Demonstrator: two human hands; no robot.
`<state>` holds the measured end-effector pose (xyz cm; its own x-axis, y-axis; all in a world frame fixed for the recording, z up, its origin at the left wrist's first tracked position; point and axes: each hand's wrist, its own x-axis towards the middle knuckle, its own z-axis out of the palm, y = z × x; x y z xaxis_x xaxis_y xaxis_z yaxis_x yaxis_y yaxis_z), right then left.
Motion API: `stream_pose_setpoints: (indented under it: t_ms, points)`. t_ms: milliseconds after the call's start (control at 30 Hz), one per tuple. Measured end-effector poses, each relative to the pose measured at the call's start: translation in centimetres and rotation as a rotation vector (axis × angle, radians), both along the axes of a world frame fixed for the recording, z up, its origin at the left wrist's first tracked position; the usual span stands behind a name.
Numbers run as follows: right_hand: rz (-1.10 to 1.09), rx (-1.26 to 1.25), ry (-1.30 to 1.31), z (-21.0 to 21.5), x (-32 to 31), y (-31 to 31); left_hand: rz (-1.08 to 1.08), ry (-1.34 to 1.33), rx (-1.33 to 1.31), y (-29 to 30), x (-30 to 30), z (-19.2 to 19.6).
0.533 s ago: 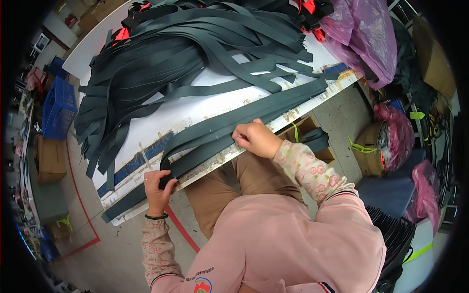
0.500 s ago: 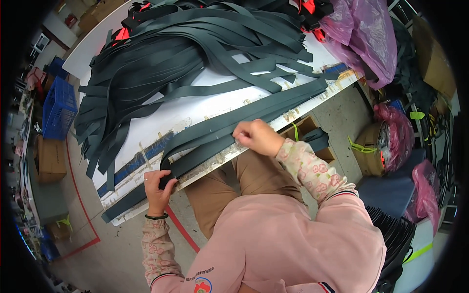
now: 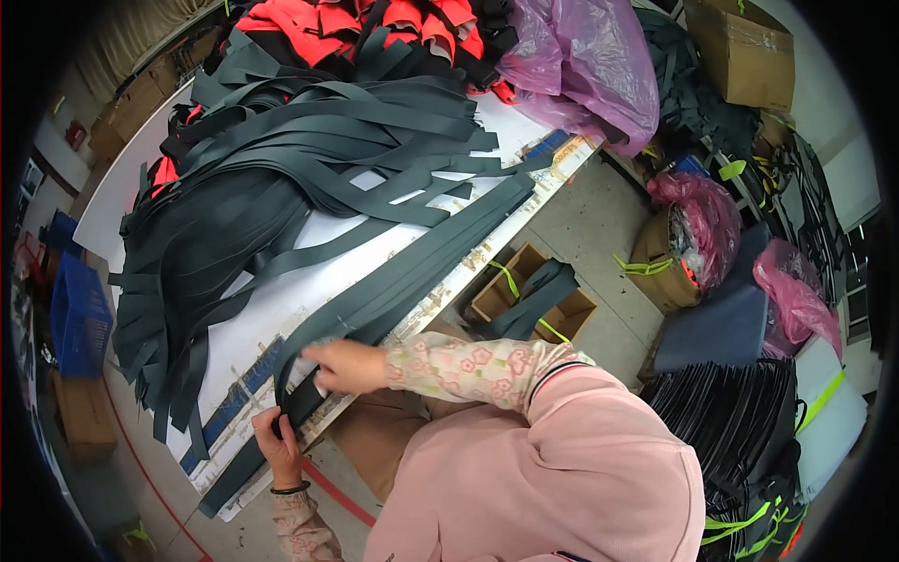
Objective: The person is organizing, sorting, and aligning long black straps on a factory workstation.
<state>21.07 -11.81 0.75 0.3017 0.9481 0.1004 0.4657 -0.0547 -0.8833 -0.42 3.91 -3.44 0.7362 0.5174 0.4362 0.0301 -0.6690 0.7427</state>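
Observation:
Several dark green-grey flat straps [image 3: 426,248] lie side by side along the near edge of the white table [image 3: 351,267]. My left hand [image 3: 278,445] is at the table's lower left edge, thumb and fingers pinching a strap where it loops over. My right hand [image 3: 348,366] is above the same straps, a little up and right of the left one. Its fingers are curled and blurred by motion; a small pale spot shows beside them, too unclear to name. Another strap end [image 3: 234,478] sticks out past the table corner, left of my left hand.
A large heap of similar straps [image 3: 253,178] covers the table's far side, with red and black pieces [image 3: 309,28] and a pink plastic bag [image 3: 590,66] behind. Below the right edge stands an open wooden box [image 3: 567,318] with straps. Black strips [image 3: 721,421] are stacked at right.
My right hand has moved left and nearer along the straps, close to my left hand. The left hand keeps its pinch on the looped strap. The whole view has shifted.

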Motion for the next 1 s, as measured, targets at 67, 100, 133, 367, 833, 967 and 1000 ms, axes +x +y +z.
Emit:
stream_pose_setpoints:
  t_ms: [67,100,133,367,833,967,1000]
  points:
    - [-0.193,0.07,-0.061,0.4,0.4,1.2,-0.063,0.029,0.114,0.0,0.2,1.4]
    - [-0.166,0.075,-0.053,0.4,-0.1,1.8,-0.116,0.065,0.226,0.3,-0.1,2.1]
    - [-0.105,0.098,0.001,0.4,-0.9,2.3,-0.121,0.091,0.256,0.4,-0.6,2.3]
    - [-0.114,0.064,-0.012,0.4,-3.4,1.5,-0.072,0.13,0.186,-0.8,1.0,3.4]
    - [-0.032,0.021,-0.2,0.3,-6.3,3.5,-0.019,0.163,0.163,0.1,-0.2,3.1]
    - [-0.069,-0.017,-0.203,0.2,-6.8,3.3,-0.024,0.158,0.18,-0.2,-0.2,3.2]
    - [-0.082,-0.023,-0.195,0.2,-6.9,3.3,-0.025,0.159,0.178,-0.2,-0.2,3.2]
